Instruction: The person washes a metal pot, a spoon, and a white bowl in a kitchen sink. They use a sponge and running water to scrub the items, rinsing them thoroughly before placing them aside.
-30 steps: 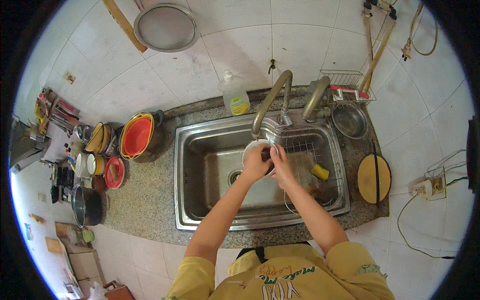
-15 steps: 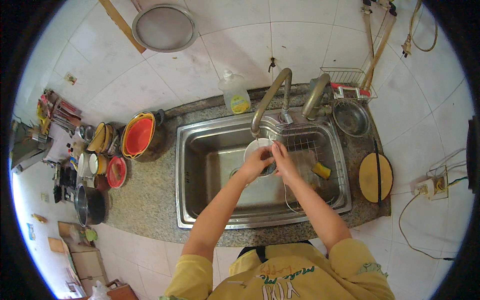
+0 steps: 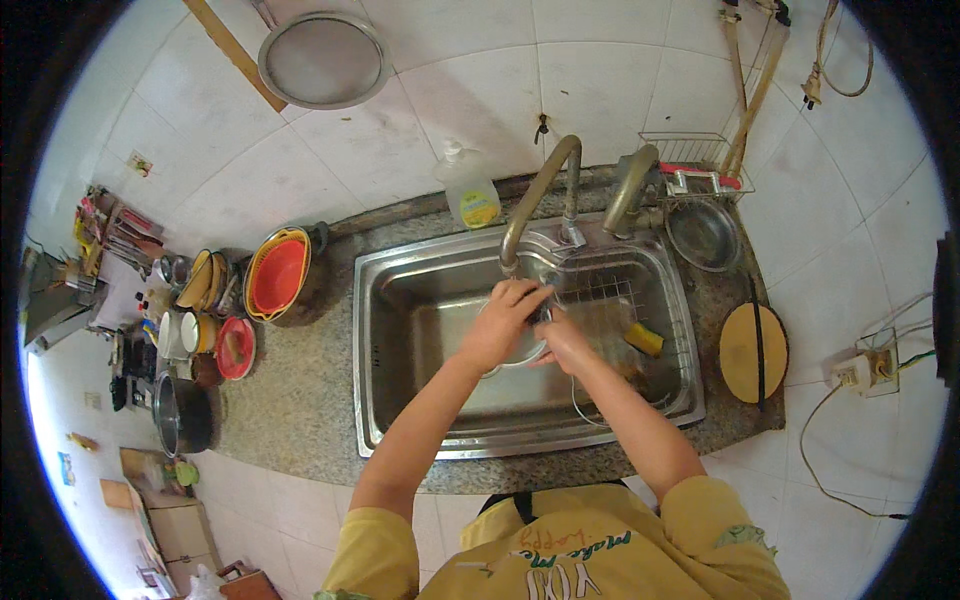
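Note:
Both my hands are over the steel sink [image 3: 440,330], just below the spout of the faucet [image 3: 520,210]. A white round bowl [image 3: 524,352] is mostly covered by my hands; only its lower rim shows. My left hand [image 3: 500,325] reaches across the bowl's top, its fingers bent over a small dark thing that I cannot make out. At the bowl's right side, my right hand [image 3: 565,342] is closed on the rim. A yellow and dark sponge [image 3: 644,340] lies to the right in the sink, on a wire rack [image 3: 612,290].
A clear soap bottle [image 3: 468,190] stands behind the sink. To the right are a metal bowl [image 3: 703,237] and a round wooden board [image 3: 740,355]. On the left stand a red basin [image 3: 278,276], a red plate [image 3: 236,348] and a dark pot [image 3: 182,415].
My left hand has shifted up and over the bowl, its fingers now near the spout. My right hand has dropped slightly, and the bowl is more covered than before.

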`<state>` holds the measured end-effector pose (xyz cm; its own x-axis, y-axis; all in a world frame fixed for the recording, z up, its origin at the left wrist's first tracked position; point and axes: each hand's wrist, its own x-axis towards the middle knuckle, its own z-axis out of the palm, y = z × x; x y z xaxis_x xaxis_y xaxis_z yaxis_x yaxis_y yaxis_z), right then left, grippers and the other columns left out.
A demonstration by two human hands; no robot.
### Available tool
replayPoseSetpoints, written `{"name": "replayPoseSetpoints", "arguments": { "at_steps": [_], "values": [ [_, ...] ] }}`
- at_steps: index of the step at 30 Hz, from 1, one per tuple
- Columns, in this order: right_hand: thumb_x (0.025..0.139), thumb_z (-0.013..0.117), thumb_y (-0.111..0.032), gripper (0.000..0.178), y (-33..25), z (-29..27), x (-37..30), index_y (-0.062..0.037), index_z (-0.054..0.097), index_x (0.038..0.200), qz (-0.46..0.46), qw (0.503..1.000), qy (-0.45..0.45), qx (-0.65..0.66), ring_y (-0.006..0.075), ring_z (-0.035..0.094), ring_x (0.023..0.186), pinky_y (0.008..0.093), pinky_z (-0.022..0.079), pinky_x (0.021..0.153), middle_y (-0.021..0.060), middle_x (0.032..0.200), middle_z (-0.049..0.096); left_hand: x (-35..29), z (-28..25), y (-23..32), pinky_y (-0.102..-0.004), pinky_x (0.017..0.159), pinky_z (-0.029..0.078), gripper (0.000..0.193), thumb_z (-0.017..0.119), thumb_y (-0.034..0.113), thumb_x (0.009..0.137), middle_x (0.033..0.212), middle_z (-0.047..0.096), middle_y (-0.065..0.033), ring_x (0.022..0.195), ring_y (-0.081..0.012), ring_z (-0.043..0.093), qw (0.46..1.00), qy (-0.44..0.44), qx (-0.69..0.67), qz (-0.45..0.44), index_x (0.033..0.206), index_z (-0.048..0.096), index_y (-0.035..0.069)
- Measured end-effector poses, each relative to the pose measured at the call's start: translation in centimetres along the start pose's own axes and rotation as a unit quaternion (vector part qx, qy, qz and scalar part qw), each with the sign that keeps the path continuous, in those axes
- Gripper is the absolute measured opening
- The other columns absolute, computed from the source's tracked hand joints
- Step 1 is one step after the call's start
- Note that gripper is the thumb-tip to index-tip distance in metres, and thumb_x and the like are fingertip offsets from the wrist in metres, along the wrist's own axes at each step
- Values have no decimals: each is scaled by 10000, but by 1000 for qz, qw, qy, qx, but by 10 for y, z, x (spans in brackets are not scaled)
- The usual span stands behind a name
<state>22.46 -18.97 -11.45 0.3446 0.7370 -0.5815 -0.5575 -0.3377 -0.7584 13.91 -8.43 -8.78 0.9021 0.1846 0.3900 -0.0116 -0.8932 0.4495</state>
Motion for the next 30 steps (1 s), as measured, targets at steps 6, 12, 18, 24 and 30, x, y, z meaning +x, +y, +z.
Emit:
{"name": "replayPoseSetpoints", "arguments": {
  "at_steps": [6, 12, 18, 24, 30],
  "values": [
    [690, 395, 7, 518, -8, 8, -7, -37, 301, 1197, 8, 998, -9, -69, 321, 561, 806, 440, 536, 546, 160, 1038, 465, 3, -11, -4, -365, 768, 390, 365, 626, 57, 568, 926, 531, -73, 872, -273, 487, 979, -34, 96, -178, 922, 534, 65],
    [726, 366, 31, 491, -11, 13, -7, -32, 290, 1207, -32, 991, 10, -133, 343, 564, 802, 416, 543, 487, 182, 1049, 460, 2, 0, -8, -383, 669, 418, 290, 623, 135, 645, 827, 548, -120, 796, -311, 528, 997, -2, 75, 7, 904, 532, 43],
    [713, 348, 59, 454, 12, 6, 14, -43, 351, 1155, -98, 978, 91, -160, 407, 541, 846, 433, 535, 452, 201, 1111, 442, 5, -2, -15, -384, 641, 430, 290, 646, 166, 627, 811, 544, -132, 764, -315, 535, 965, -43, 99, -238, 854, 525, 32],
    [701, 352, 85, 557, -10, 16, -7, -54, 268, 1233, -37, 986, 30, -157, 355, 510, 921, 405, 547, 502, 167, 1155, 400, 8, 11, -21, -374, 661, 442, 283, 613, 238, 680, 840, 569, -146, 803, -318, 551, 995, -20, 91, 41, 815, 515, 9],
    [713, 358, 70, 468, 4, 8, 7, -59, 344, 1163, -156, 962, 133, -183, 376, 542, 874, 430, 538, 481, 191, 1103, 455, 7, 6, -17, -390, 589, 442, 474, 654, 403, 651, 679, 563, -170, 664, -340, 561, 942, 11, 44, -332, 826, 519, -16]
  ]
}}
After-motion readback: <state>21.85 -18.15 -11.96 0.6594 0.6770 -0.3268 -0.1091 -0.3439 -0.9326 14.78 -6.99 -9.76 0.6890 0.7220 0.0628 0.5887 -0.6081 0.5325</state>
